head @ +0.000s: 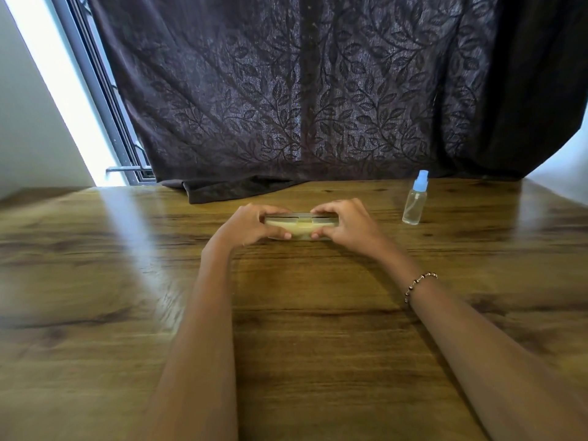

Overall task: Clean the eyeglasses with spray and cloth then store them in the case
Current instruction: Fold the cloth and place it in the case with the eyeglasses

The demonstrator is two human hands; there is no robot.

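Two bare forearms reach up from the bottom edge of the frame across a wooden table [302, 329]. The one on the right wears a beaded bracelet [420, 284] at the wrist.

At the centre of the frame, the left hand [251, 226] and the right hand [345, 222] each grip one end of a pale yellowish eyeglass case [299, 224]. The fingers curl over its top and the thumbs press its near side. The case lies lengthwise across the view, low on the tabletop. A seam runs along its front with a small tab at the middle. Whether the lid is fully closed or just cracked open cannot be told from here.

To the right of the hands and slightly farther back, a clear spray bottle [413, 202] with a light blue cap stands upright, apart from the case.

No eyeglasses and no cloth are in sight, so they are probably inside the case. The hands could be opening the case to begin or pressing it closed at the end, and this view alone does not settle it. The capped bottle gives no sign either way.

Behind the table, a dark curtain [302, 90] with a leaf pattern fills the upper frame, its hem resting on the far edge. A window frame [105, 90] slants down the upper left.
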